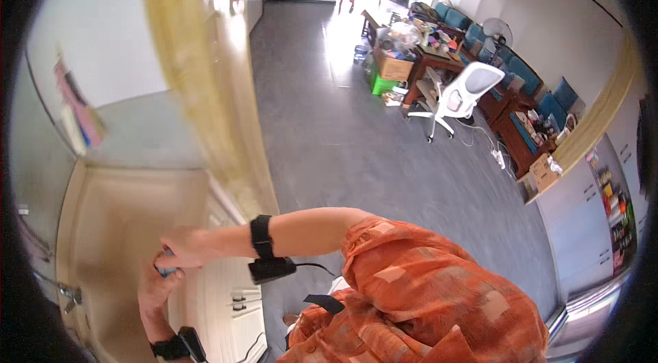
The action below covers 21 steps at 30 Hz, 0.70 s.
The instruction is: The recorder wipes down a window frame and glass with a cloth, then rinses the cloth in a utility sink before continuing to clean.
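At the lower left my hands meet above a beige wooden cabinet [123,209]. A small bluish object [165,269] lies between them, mostly covered by fingers; its kind cannot be told. My left hand [156,286] is curled around it from below. Reaching across from the right, my right hand [186,249] grips the same object from above, its fingers blurred. Both wrists carry black straps with small black devices and cables.
A yellow wooden door frame [226,106] rises beside the cabinet. Across the grey floor [318,157] stand a white office chair [465,88], cardboard boxes [395,68], a fan [496,31] and wooden seats with blue cushions [524,75]. A metal fitting [72,295] is at far left.
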Available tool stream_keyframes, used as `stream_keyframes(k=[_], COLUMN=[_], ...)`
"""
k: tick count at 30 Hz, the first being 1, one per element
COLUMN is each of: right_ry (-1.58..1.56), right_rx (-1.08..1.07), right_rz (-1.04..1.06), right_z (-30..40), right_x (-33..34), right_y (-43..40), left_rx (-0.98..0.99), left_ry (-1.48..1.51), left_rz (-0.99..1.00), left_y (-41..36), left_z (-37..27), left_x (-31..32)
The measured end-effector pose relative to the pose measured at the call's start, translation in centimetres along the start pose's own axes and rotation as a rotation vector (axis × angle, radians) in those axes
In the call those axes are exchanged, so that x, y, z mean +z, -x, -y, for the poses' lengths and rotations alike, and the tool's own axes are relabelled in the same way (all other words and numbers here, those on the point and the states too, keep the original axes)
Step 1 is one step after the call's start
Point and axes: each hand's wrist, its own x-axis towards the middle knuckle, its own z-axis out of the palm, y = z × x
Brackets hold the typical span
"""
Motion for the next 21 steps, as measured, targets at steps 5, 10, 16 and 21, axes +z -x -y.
stream_keyframes(k=[5, 10, 16, 21], right_ry=[-0.438, -0.571, -0.579, -0.554], right_rx=[0.025, 0.176, 0.311, 0.41], right_rz=[-0.078, -0.295, -0.438, -0.518], right_z=[-6.9, -14.1, -21.1, -26.7], right_x=[-7.4, -13.8, -19.7, -23.6], right_y=[10.3, 20.3, 29.9, 34.1], left_rx=[-0.068, -0.185, -0.209, -0.241], left_ry=[0.113, 0.637, 0.736, 0.771], left_rz=[0.163, 0.114, 0.292, 0.454], left_y=[-4.7, -10.6, -16.5, -22.9], left_z=[-1.1, -0.9, -2.6, -4.3], left_x=[9.9, 23.7, 36.2, 42.3])
